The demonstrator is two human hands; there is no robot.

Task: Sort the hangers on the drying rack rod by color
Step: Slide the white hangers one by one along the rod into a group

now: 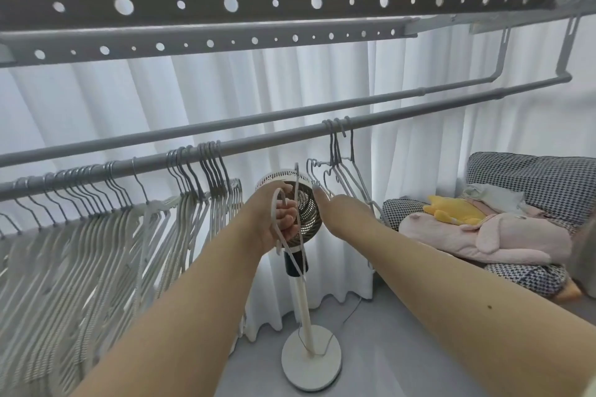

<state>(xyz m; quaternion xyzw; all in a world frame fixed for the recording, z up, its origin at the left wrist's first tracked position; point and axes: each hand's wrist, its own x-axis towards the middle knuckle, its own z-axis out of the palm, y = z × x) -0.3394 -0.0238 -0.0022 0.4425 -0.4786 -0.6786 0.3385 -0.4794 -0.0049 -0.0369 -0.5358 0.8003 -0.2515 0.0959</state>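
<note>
A grey rod [290,134] of the drying rack slopes up to the right. Several pale hangers [96,235] crowd its left part, and a small group of grey hangers [338,167] hangs further right. My left hand [280,219] grips a white hanger [292,255] taken off the rod, its hook pointing up below the gap between the groups. My right hand [342,209] reaches with straight fingers toward the grey hangers on the right and holds nothing.
A second rod [354,106] runs behind the first, under two perforated rails [258,3]. A white standing fan [309,300] is on the floor behind my hands. White curtains fill the back. At right, a checked cushion [532,177] carries plush toys [483,232].
</note>
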